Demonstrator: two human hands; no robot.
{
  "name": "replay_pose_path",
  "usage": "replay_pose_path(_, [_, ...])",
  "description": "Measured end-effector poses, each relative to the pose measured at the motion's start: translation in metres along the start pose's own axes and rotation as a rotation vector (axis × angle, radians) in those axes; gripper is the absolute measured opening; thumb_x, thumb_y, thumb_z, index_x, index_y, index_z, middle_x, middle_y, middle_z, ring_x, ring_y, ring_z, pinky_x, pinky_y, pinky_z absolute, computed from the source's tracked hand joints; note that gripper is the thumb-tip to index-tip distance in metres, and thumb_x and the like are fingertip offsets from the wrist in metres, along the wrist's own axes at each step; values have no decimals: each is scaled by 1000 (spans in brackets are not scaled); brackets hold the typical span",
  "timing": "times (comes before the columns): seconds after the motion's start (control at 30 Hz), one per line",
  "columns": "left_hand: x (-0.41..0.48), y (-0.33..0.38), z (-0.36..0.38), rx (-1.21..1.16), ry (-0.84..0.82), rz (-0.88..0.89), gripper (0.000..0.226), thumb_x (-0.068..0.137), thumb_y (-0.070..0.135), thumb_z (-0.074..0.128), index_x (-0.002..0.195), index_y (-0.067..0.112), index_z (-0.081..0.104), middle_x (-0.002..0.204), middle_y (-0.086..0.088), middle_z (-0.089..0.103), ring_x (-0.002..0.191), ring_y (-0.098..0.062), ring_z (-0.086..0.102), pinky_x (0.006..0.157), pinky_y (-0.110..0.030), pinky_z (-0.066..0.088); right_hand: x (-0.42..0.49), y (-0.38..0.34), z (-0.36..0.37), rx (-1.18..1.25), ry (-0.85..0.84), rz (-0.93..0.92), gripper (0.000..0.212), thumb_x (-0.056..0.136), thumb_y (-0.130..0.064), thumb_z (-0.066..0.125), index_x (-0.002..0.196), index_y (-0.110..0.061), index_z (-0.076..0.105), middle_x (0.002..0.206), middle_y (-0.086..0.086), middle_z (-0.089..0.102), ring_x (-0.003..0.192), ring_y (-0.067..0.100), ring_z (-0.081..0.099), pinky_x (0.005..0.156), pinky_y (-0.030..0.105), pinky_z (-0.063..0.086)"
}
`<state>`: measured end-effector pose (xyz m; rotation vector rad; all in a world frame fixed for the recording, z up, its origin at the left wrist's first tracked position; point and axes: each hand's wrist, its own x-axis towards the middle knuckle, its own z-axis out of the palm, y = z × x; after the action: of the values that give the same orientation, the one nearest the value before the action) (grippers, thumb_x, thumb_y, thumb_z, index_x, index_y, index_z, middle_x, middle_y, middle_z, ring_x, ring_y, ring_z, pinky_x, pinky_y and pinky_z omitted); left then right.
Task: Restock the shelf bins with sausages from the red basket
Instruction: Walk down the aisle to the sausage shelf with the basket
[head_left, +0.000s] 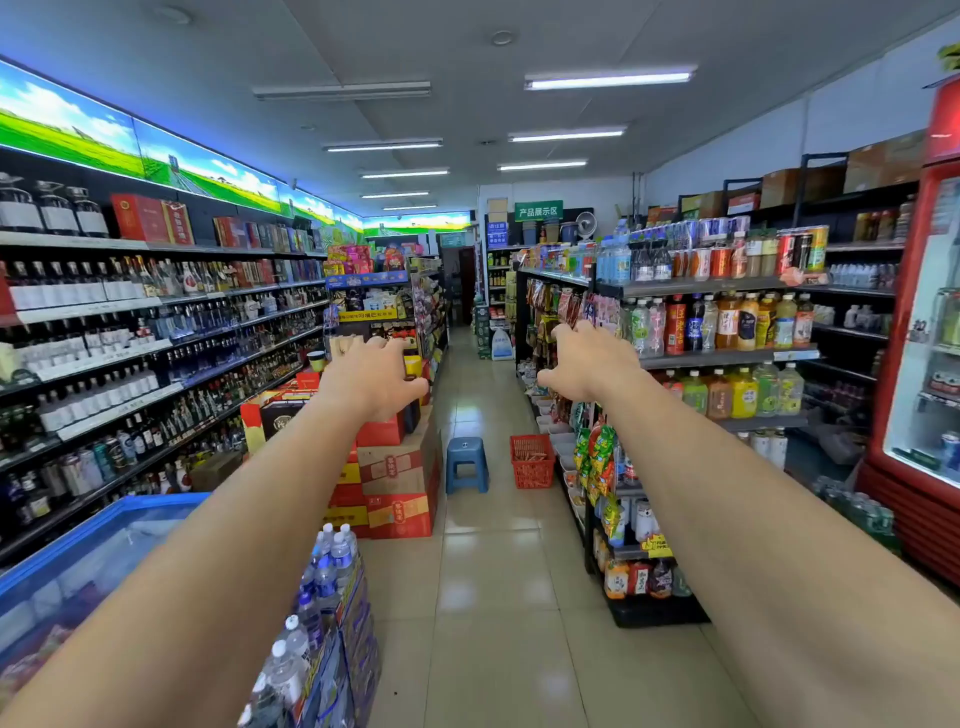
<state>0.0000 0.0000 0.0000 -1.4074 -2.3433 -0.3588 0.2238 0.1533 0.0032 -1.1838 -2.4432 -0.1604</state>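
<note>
Both arms outstretched: left hand (375, 375) and right hand (586, 364) empty, fingers loosely spread. Basket (532, 470) holding sausages (531, 453) stands on the floor — 3 o'clock of stool (467, 464), bins (560, 440) at its 3 o'clock.

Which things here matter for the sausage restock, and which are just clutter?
Job: red basket, white shelf bins beside it, left hand, right hand, both empty.
Bystanders: blue stool, stacked cartons, water bottles, chest freezer, drinks fridge.
</note>
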Motion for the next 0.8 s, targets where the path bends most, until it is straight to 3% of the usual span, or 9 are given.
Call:
replay_pose_path(0.2, [63, -5, 29, -46, -16, -55, 75, 91, 58, 48, 153, 20, 32, 152, -11, 41, 137, -35, 41, 101, -53, 46, 60, 17, 24, -16, -21, -21, 60, 91, -54, 54, 138, -18, 43, 135, 13, 46, 121, 36, 50, 94, 48, 45])
replay_pose_path(0.43, [161, -40, 141, 4, -59, -49, 74, 92, 59, 49, 151, 17, 34, 152, -10, 42, 132, -33, 47, 96, -51, 52, 177, 3, 123, -73, -66, -45, 65, 90, -55, 54, 142, -19, 41, 139, 13, 46, 125, 35, 49, 93, 49, 47])
replay_pose_path(0.6, [273, -80, 210, -23, -86, -35, 67, 90, 57, 50, 145, 19, 41, 142, -8, 49, 128, -32, 48, 93, -49, 49, 298, -19, 186, -157, -116, -58, 60, 90, -55, 55, 137, -18, 44, 134, 11, 47, 122, 35, 49, 87, 48, 44])
replay_pose_path(0.8, [438, -117, 239, -35, -48, 16, 63, 92, 54, 48, 146, 21, 40, 139, -7, 50, 124, -31, 50, 90, -48, 50, 457, -32, 218, -95, -102, -56, 63, 90, -54, 55, 140, -19, 41, 136, 12, 46, 121, 35, 50, 89, 48, 46])
